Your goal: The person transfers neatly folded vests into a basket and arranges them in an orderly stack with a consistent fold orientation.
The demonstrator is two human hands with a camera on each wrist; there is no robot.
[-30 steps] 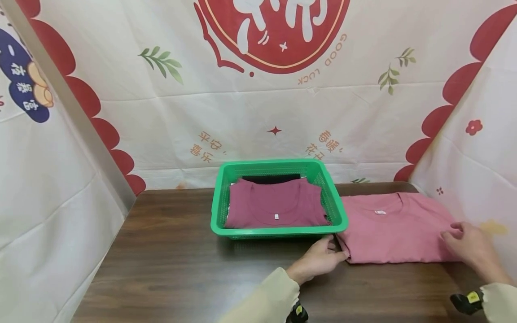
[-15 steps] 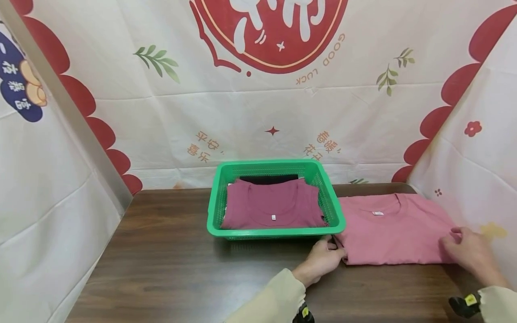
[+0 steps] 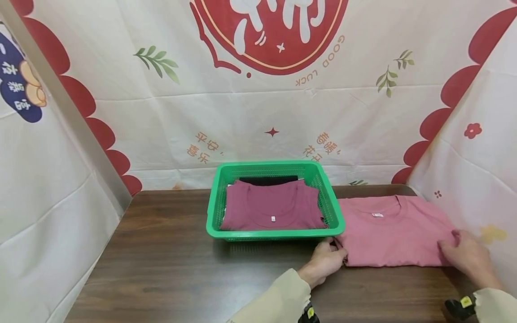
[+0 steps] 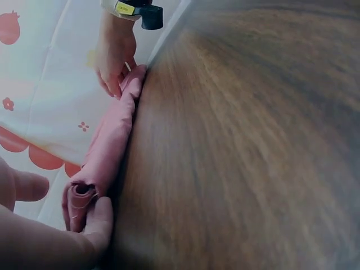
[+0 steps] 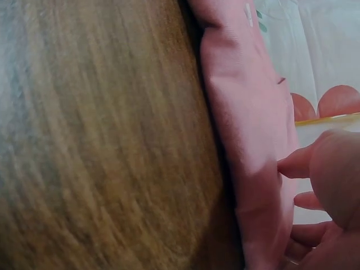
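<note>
A folded pink T-shirt (image 3: 397, 237) lies on the table to the right of the basket, neckline and white label facing up. My left hand (image 3: 325, 262) holds its left end beside the basket's near corner. In the left wrist view, the thumb (image 4: 100, 216) presses at the rolled layers of the T-shirt (image 4: 109, 146), with another finger raised apart from them. My right hand (image 3: 470, 255) grips the opposite end, thumb on the cloth. The right wrist view shows curled fingers (image 5: 312, 233) along the edge of the T-shirt (image 5: 242, 112).
A green plastic basket (image 3: 274, 233) stands at the back of the wooden table (image 3: 173, 264). Inside lies a folded dark-pink top (image 3: 278, 206), with black cloth (image 3: 268, 180) behind it. A printed white curtain (image 3: 242, 112) hangs at the back and sides.
The head view has shifted slightly. Both hands stay at the two ends of the T-shirt, the right one with its fingers a little closer together; basket and T-shirt keep their places.
</note>
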